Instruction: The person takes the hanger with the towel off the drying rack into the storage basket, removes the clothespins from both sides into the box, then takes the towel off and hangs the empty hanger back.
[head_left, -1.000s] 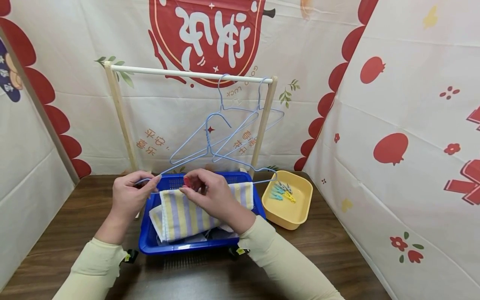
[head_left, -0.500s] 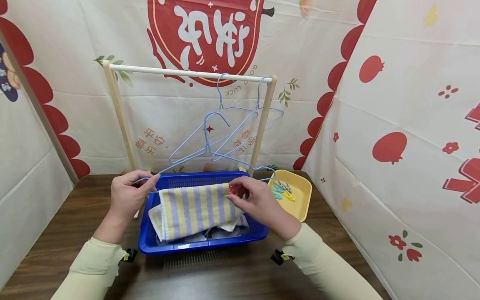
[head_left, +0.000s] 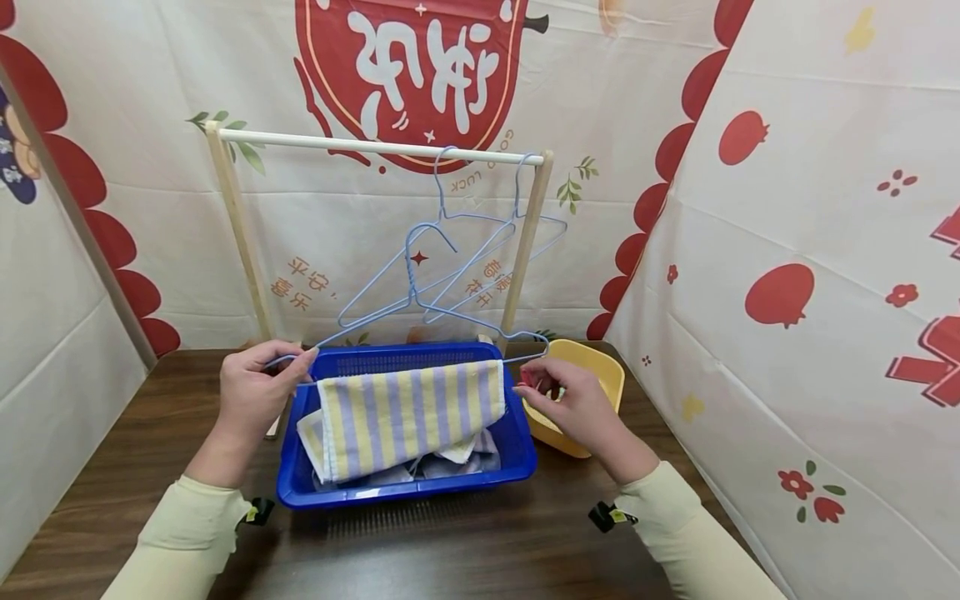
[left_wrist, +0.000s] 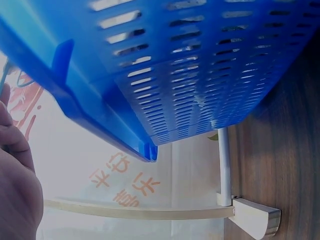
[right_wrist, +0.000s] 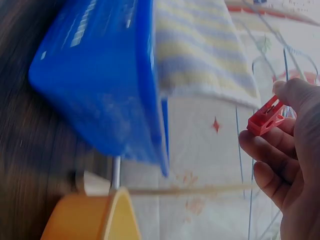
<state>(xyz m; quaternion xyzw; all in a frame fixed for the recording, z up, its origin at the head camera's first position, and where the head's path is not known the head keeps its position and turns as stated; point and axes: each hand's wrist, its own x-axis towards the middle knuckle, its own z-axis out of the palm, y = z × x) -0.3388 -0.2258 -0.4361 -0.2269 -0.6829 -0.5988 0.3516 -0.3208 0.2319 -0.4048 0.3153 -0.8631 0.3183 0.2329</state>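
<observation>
My left hand [head_left: 258, 392] grips the left end of a blue wire hanger [head_left: 412, 292], whose hook stands up above the basket. Over the hanger's bottom bar hangs a towel [head_left: 412, 417] with yellow and lilac stripes. My right hand [head_left: 573, 404] is just right of the towel's right edge and pinches a red clothespin [right_wrist: 270, 116] between thumb and fingers. That clothespin is apart from the towel in the right wrist view. Below the towel is a blue basket [head_left: 360, 500] with more cloth in it.
A yellow tub [head_left: 611, 375] stands right of the basket, partly behind my right hand. At the back, a wooden rack [head_left: 330, 144] bears two more blue hangers [head_left: 517, 187] near its right post. Patterned cloth walls [head_left: 817, 208] enclose the brown table [head_left: 420, 558].
My right hand has moved right along the towel's top, past its right edge, with the red clothespin. The left hand and hanger have hardly moved.
</observation>
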